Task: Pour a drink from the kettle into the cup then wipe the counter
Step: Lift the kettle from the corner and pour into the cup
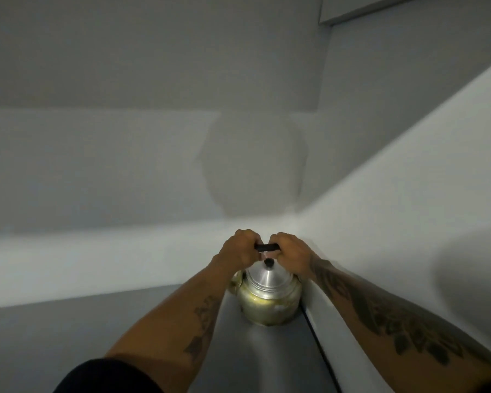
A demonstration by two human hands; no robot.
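Against the white wall (408, 165), a metal kettle (268, 297) sits on the grey counter (68, 330), seemingly resting there. Left hand (240, 248) and right hand (291, 251) both grip its black handle (267, 247) above the lid knob (269, 262).

Dark tattoos on 2 bare forearms (386, 316); black sleeve (105, 375).
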